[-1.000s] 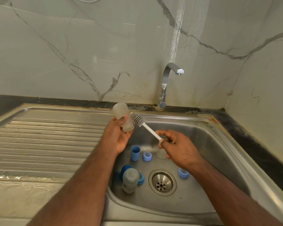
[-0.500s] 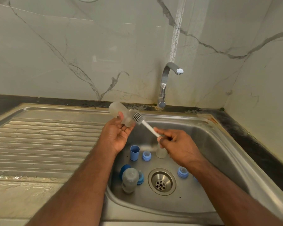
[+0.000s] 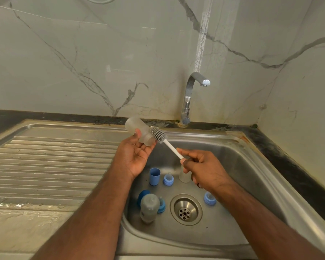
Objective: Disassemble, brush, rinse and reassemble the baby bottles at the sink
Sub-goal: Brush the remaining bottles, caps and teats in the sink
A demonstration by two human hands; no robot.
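Marble-patterned wall panels (image 3: 83, 62) backed a stainless steel sink unit. At the left lay the ribbed draining board (image 3: 51, 166), with a wet patch along its front edge. Above the junction of board and basin, the left hand (image 3: 134, 156) was palm-up and grasped a frosted bottle body (image 3: 138, 131) between thumb and fingers; the bottle lay tilted, base up-left, mouth down-right. At that mouth sat the grey bristle head of the bottle brush (image 3: 159, 136), partly entered. The brush's white handle ran down-right into the right hand (image 3: 203, 169), whose thumb and fingers pinched the handle end.

Within the basin (image 3: 251, 175), below the hands, the following parts rested on the floor, left to right:
- a second bottle (image 3: 149, 207) lying on its side, with a dark blue cap (image 3: 143, 196) just behind it and a blue ring with teat (image 3: 161, 204) beside it;
- an upright blue cup-shaped cap (image 3: 154, 176);
- a blue collar with clear teat (image 3: 168, 180);
- a frosted piece (image 3: 184, 177), partly hidden by the right hand;
- the drain strainer (image 3: 185, 210);
- another blue collar (image 3: 209, 199), partly hidden by the right wrist.

Behind the basin stood the chrome tap (image 3: 190, 94), its spout turned right.
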